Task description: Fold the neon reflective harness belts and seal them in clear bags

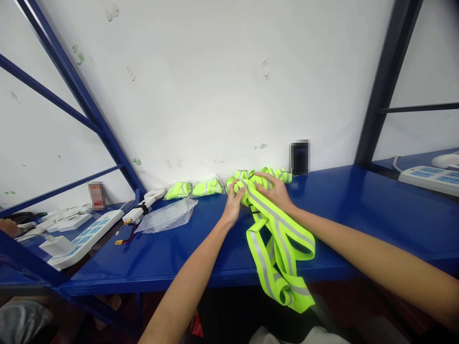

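A neon-yellow reflective strap harness (287, 253) with grey stripes lies between both hands, its loose loops hanging over the table's front edge. My left hand (234, 203) is closed on the gathered part of it, thumb and fingers pinching the webbing. On the other side, my right hand (276, 191) curls around the same bunch, with some fingers hidden by the straps. More yellow webbing (281, 174) sits behind the right hand; whether it is a separate piece I cannot tell. Two rolled yellow bundles (179, 190) in clear plastic lie against the wall, left of my hands.
A clear plastic bag (167, 217) lies on the blue table (366, 210) beside a white handheld fan (154, 194) and wires with a yellow connector (119, 242). Power strips (88, 239) lie at both sides. A dark blurred box (300, 158) stands by the wall. Another person's hand (10, 227) shows far left.
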`<state>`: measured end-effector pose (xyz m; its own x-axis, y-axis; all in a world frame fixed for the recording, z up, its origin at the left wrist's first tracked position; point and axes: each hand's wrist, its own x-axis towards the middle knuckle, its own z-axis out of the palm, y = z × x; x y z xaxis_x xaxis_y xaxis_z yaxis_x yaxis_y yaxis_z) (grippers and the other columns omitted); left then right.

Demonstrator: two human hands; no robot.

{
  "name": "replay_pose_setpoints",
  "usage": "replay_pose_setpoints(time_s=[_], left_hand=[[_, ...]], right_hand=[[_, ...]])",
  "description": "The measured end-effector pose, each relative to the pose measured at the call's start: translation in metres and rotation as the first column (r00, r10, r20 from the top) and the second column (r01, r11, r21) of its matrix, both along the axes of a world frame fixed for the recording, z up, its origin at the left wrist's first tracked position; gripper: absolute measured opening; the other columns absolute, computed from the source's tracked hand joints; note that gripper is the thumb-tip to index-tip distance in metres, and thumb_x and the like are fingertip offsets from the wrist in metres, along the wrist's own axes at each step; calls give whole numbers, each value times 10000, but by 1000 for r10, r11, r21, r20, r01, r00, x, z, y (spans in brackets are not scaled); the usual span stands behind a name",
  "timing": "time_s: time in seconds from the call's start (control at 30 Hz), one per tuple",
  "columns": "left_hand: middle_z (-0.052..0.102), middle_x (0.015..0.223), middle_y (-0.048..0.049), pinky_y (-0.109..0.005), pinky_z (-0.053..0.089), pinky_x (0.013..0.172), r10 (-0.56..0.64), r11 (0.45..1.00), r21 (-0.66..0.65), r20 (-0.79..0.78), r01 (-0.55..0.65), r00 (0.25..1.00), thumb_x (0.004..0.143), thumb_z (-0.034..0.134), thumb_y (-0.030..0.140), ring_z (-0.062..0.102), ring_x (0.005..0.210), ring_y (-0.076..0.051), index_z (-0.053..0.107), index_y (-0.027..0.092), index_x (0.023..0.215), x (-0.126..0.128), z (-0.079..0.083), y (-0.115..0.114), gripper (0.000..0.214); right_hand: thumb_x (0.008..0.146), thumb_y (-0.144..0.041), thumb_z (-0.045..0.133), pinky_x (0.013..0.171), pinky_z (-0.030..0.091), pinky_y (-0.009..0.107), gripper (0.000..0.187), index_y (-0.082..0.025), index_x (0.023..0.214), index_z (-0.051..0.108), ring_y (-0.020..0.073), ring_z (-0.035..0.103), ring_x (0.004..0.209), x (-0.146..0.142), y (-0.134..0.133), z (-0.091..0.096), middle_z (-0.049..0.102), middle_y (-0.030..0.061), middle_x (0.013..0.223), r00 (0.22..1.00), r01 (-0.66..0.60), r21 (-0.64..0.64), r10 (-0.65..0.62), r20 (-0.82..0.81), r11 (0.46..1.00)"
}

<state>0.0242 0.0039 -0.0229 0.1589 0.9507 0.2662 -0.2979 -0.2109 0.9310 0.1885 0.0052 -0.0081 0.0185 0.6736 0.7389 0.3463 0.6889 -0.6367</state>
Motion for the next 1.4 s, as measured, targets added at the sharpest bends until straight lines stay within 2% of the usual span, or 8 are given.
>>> replay_pose_setpoints(time_s=[0.1, 0.27, 0.43, 0.67, 0.83, 0.97, 1.23, 1.4], left_hand=[[590, 1237, -63, -388, 561, 801, -149, 988, -47, 29, 150, 988, 785, 676, 534, 648, 977, -216, 356, 341, 1369, 3, -2, -4, 693], [610, 1199, -55, -377, 559, 808, -196, 975, -109, -22, 193, 980, 575, 856, 243, 656, 901, -189, 294, 336, 1426, -2, -4, -8, 1024], [599, 1233, -52, -403, 566, 778, -283, 940, -144, 172, 309, 944, 674, 727, 355, 656, 919, -217, 372, 328, 1386, -6, 2, -9, 795], [604, 1211, -84, -394, 560, 768, -169, 984, -66, -94, 163, 981, 691, 796, 371, 659, 910, -217, 209, 325, 1441, -1, -8, -4, 954], [500, 1362, -117, -420, 427, 1039, -162, 971, 125, -283, 204, 945, 667, 818, 308, 545, 1191, -254, 184, 253, 1465, -11, -12, 2, 1020], [471, 1383, -135, -433, 361, 1091, -91, 960, 206, -406, 188, 909, 700, 785, 345, 516, 1228, -269, 205, 218, 1455, -15, -8, 0, 961], [577, 1233, -125, -488, 343, 1089, 168, 904, 415, -559, 99, 812, 778, 703, 406, 549, 1173, -299, 283, 226, 1423, 1, -9, -14, 790], [313, 1485, -190, -543, 230, 1150, 369, 804, 583, -642, 115, 672, 640, 796, 511, 260, 1413, -370, 219, 199, 1467, -1, -10, -10, 1056]], right_hand=[[826, -293, 588, 906, 494, 359, 342, -209, 1142, 687, 254, 665, 1006, 3, -3, -1, 696, 53, 1182, 996, 61, 10, -62, 62, 998], [924, -425, 465, 753, 499, 335, 375, -190, 1123, 681, 213, 670, 726, 4, -3, -4, 737, 55, 996, 984, 74, -13, -71, 161, 997], [884, -379, 529, 784, 493, 334, 314, -205, 1105, 669, 222, 666, 781, 1, 1, -3, 724, 41, 1034, 988, 108, -9, -106, 108, 994], [889, -358, 498, 870, 475, 375, 329, -198, 1145, 627, 252, 652, 929, 2, 2, -8, 690, 72, 1117, 988, 82, 21, -84, 133, 996], [915, -393, 446, 840, 474, 393, 351, -216, 1173, 606, 239, 631, 850, 5, 8, -15, 687, 56, 1029, 998, 29, -78, -25, 56, 996], [866, -393, 480, 878, 466, 383, 308, -211, 1054, 643, 242, 611, 948, 2, 18, -17, 676, 60, 1075, 994, -17, -206, -5, -107, 978], [785, -346, 564, 765, 526, 324, 184, -194, 774, 666, 229, 662, 877, 5, 27, -13, 728, 54, 876, 899, -228, -514, -23, -437, 827], [783, -309, 597, 560, 520, 284, 147, -194, 697, 627, 201, 651, 650, 10, 26, -14, 705, 38, 677, 890, -312, -595, 9, -456, 740]])
